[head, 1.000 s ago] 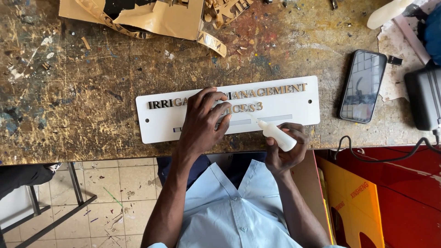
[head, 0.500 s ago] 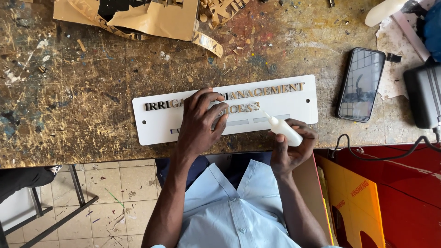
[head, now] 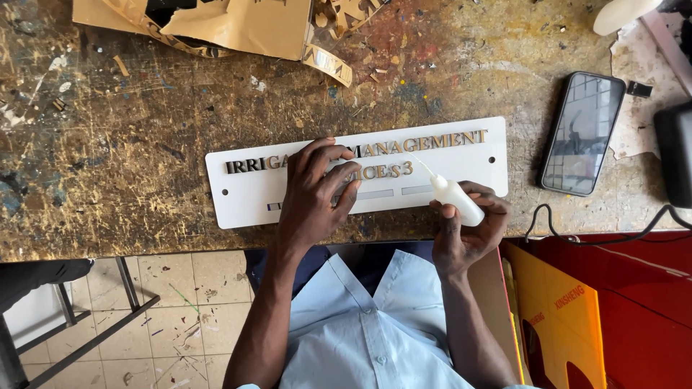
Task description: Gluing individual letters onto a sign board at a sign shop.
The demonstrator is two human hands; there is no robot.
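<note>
At the bottom of the frame you get the shirt (head: 360, 338) (pale blue, collar open) and both forearms coming up from it. Right hand (head: 468, 227), lower centre-right, is wrapped snug round a small white glue bottle (head: 455, 199), thumb and fingers closed on the body, with the thin nozzle tilted up-left so the tip sits just over the sign (head: 461, 169). Left hand (head: 313, 194), dead centre, lies palm-down on the sign with fingers spread and bent, fingertips pressing around the middle of the gold lettering; it isn't gripping anything, just bearing down, and I can't tell if a loose letter sits under the fingertips.

That sign is a long white plate lying flat near the front edge of the bench (head: 130, 144), which is scuffed wood covered in paint flecks. Right of it, well apart, a dark phone (head: 582, 133) lies face up, and a black cable (head: 613, 234) loops along the edge below it. Red and yellow sheets (head: 577, 317) stand at lower right. Up at the top left, torn brown backing paper (head: 245, 25) lies crumpled.
</note>
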